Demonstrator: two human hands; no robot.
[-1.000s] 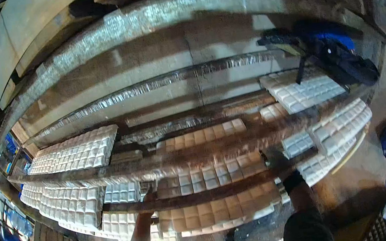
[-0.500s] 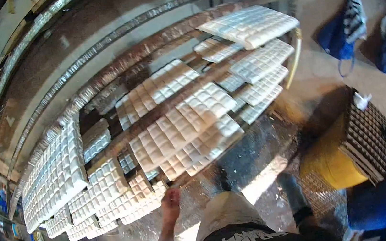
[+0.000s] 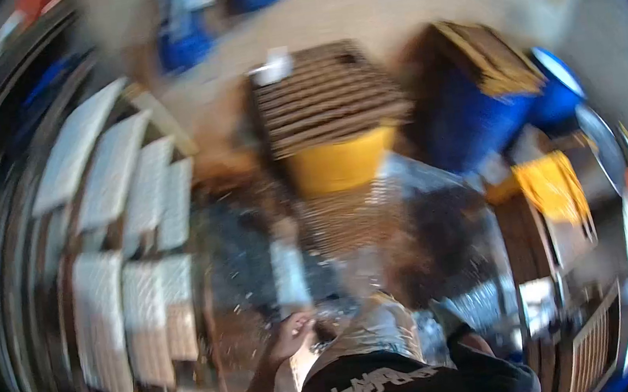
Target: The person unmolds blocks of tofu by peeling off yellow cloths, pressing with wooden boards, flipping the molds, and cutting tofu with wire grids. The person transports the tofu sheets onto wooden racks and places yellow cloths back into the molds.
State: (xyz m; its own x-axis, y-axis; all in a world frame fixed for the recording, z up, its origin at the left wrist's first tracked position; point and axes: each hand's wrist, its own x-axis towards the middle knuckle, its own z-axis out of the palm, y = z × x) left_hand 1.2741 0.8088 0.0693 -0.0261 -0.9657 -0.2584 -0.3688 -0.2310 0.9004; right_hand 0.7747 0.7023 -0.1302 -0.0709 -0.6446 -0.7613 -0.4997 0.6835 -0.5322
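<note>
My left hand (image 3: 293, 335) hangs beside my body at the lower middle, blurred, with nothing visible in it and its fingers loosely curled. On the right of my body, my right hand (image 3: 448, 319) looks greyish and smeared, and its fingers cannot be made out. Pale gridded slabs (image 3: 102, 320) lie in overlapping rows on the rack to my left, apart from both hands. Ahead of me stands a yellow container (image 3: 344, 162) with a stack of brown ridged trays (image 3: 329, 96) on top. A small white thing (image 3: 275, 67) rests on that stack.
A blue bin (image 3: 469, 118) with a worn brown cover and a round blue barrel (image 3: 554, 88) stand at the right. Yellow cloth (image 3: 552, 186) hangs over a box nearby. Slatted crates (image 3: 595, 346) are at the lower right. Blue bags lie at the top left.
The view has swung right, away from the rack to the floor and yellow container. Both hands have left the slabs and dropped beside my body.
</note>
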